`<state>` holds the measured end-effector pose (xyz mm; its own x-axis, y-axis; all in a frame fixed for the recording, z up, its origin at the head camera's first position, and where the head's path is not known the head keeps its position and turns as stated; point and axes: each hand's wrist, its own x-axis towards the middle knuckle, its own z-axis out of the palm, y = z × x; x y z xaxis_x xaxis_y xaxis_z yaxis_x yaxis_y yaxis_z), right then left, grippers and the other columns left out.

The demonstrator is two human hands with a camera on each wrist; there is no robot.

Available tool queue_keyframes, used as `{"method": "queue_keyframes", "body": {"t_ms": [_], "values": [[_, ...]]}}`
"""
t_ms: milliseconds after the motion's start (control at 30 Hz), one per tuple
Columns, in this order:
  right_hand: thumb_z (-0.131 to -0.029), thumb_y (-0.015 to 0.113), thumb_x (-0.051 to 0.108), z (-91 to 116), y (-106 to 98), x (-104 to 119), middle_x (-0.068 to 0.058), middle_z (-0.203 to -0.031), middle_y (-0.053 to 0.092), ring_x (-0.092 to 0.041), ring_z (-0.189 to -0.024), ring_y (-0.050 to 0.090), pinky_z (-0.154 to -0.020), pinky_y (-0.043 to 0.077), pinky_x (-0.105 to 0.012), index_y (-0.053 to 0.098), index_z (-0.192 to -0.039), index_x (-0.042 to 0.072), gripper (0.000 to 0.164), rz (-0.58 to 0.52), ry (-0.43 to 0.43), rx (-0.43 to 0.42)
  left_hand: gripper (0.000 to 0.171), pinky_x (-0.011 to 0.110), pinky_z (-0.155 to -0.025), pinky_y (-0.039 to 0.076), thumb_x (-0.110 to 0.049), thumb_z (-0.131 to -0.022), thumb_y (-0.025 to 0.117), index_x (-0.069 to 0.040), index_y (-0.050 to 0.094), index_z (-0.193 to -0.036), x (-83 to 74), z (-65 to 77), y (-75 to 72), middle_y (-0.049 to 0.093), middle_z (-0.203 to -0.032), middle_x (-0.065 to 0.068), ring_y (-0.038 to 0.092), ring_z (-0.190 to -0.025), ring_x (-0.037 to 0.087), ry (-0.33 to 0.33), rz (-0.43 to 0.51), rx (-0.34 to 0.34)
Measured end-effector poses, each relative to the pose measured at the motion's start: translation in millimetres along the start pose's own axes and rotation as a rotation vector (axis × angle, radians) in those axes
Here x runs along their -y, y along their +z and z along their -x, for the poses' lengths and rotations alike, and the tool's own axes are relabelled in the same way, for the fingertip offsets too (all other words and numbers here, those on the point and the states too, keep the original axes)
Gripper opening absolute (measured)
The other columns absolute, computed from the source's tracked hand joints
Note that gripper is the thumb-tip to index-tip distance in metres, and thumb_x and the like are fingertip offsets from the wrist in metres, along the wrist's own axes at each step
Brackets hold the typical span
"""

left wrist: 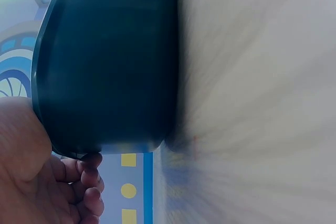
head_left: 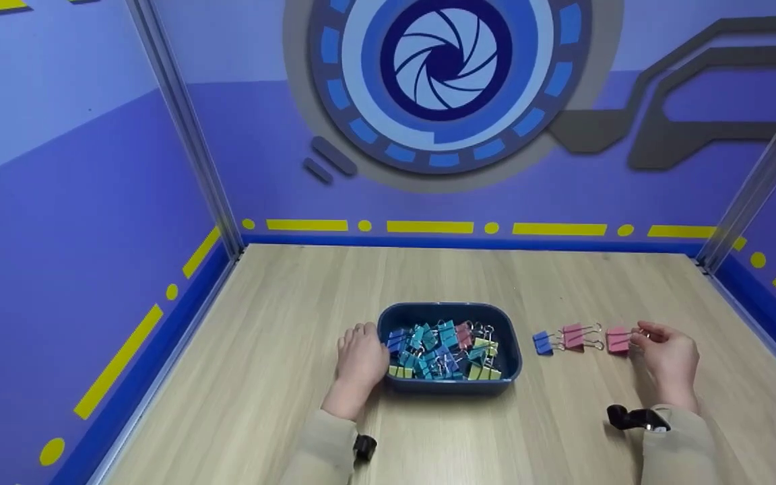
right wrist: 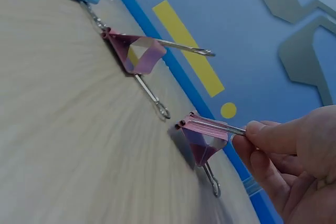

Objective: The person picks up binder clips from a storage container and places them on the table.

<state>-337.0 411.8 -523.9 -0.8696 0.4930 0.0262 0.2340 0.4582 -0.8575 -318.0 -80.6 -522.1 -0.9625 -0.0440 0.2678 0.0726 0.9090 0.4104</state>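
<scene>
On the wooden table stands a dark blue tub (head_left: 452, 386) holding many binder clips (head_left: 443, 353) in teal, blue, yellow and pink. My left hand (head_left: 361, 357) grips the left rim; in the left wrist view its fingers are curled by the tub's corner, partly hidden. To the right of the tub, my right hand (head_left: 671, 357) pinches a wire handle of a pink binder clip (right wrist: 206, 137) between thumb and fingers. This clip's other handle points down toward the table. Left of it sit another pink binder clip (head_left: 572, 336) and a blue binder clip (head_left: 543, 343), in a row.
A blue patterned back wall (head_left: 253, 155) and side walls border the table (head_left: 280, 323). Metal posts (head_left: 186, 121) stand at the back corners. Each wrist carries a black strap mount (head_left: 630, 417).
</scene>
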Motion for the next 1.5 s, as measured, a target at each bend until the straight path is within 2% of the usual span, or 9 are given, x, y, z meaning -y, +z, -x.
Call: {"method": "queue_keyframes", "body": {"t_ms": [133,400,700,800,967,1100,1200,1267,1500], "values": [[-0.097,0.068,0.009,-1,2,-2,0.000,-0.099,0.079,0.020,-0.068,0.049,-0.064,0.044,-0.006,0.064,-0.132,-0.005,0.038,0.043,-0.024,-0.007,0.023,0.046,-0.086,0.042,-0.014,-0.091,0.065,0.001,0.063,-0.108,0.0,0.0,0.3,0.064,-0.102,0.015,0.058,-0.099,0.035,-0.002,0.013,0.009],[-0.097,0.068,0.013,-1,5,-1,-0.007,-0.112,0.078,0.020,-0.073,0.045,-0.076,0.038,-0.010,0.064,-0.134,-0.001,0.039,0.063,-0.016,0.000,0.027,0.047,-0.087,0.042,-0.014,-0.092,0.066,0.002,0.063,-0.114,1.6,0.7,0.3,0.065,-0.105,0.016,0.058,-0.101,0.034,-0.021,0.018,0.017],[-0.098,0.066,0.010,2,6,0,-0.010,-0.117,0.076,0.018,-0.076,0.054,-0.069,0.046,-0.006,0.060,-0.137,-0.003,0.042,0.020,-0.030,0.032,0.026,0.047,-0.087,0.041,-0.013,-0.093,0.065,0.002,0.063,-0.113,0.3,-0.5,0.1,0.065,-0.105,0.016,0.058,-0.101,0.035,-0.013,0.029,0.024],[-0.100,0.062,0.016,5,6,5,-0.017,-0.137,0.065,-0.003,-0.103,0.065,-0.086,0.050,-0.015,0.054,-0.145,0.001,0.047,0.023,-0.017,0.026,0.023,0.046,-0.087,0.042,-0.013,-0.092,0.065,0.001,0.063,-0.109,0.6,-0.7,0.7,0.064,-0.102,0.015,0.058,-0.099,0.035,-0.004,0.022,0.016],[-0.102,0.059,0.024,12,8,24,-0.022,-0.154,0.049,-0.037,-0.143,0.043,-0.113,0.039,-0.051,0.054,-0.146,0.006,0.049,0.001,-0.058,-0.057,0.022,0.047,-0.087,0.042,-0.013,-0.092,0.066,0.001,0.062,-0.108,0.9,-0.6,0.9,0.063,-0.101,0.015,0.058,-0.099,0.035,-0.002,0.017,0.009],[-0.099,0.064,0.024,18,15,42,-0.018,-0.140,0.061,-0.019,-0.124,0.059,-0.097,0.049,-0.024,0.065,-0.135,0.007,0.040,-0.018,-0.192,-0.094,0.023,0.047,-0.087,0.042,-0.013,-0.093,0.066,0.002,0.062,-0.110,0.6,-0.7,1.0,0.064,-0.101,0.015,0.058,-0.099,0.035,-0.011,0.020,0.018],[-0.098,0.068,0.026,26,21,55,-0.010,-0.124,0.070,0.004,-0.101,0.061,-0.079,0.045,-0.006,0.070,-0.128,0.006,0.036,-0.015,-0.330,-0.010,0.025,0.047,-0.087,0.042,-0.013,-0.093,0.066,0.002,0.062,-0.112,0.5,-0.3,0.4,0.064,-0.103,0.016,0.058,-0.100,0.035,-0.014,0.027,0.019],[-0.099,0.068,0.027,32,26,64,-0.011,-0.122,0.070,0.014,-0.093,0.057,-0.075,0.046,-0.006,0.069,-0.127,0.005,0.037,-0.020,-0.400,0.103,0.026,0.047,-0.087,0.042,-0.013,-0.092,0.066,0.002,0.063,-0.112,0.5,-0.2,0.1,0.064,-0.103,0.016,0.058,-0.100,0.035,-0.013,0.030,0.015],[-0.097,0.069,0.018,51,52,91,-0.023,-0.124,0.071,0.006,-0.090,0.066,-0.073,0.054,-0.016,0.069,-0.126,0.000,0.034,-0.040,-0.489,0.450,0.024,0.047,-0.087,0.042,-0.013,-0.092,0.066,0.002,0.063,-0.110,1.4,-1.1,1.3,0.064,-0.102,0.015,0.058,-0.100,0.035,-0.014,0.042,0.012]]}}
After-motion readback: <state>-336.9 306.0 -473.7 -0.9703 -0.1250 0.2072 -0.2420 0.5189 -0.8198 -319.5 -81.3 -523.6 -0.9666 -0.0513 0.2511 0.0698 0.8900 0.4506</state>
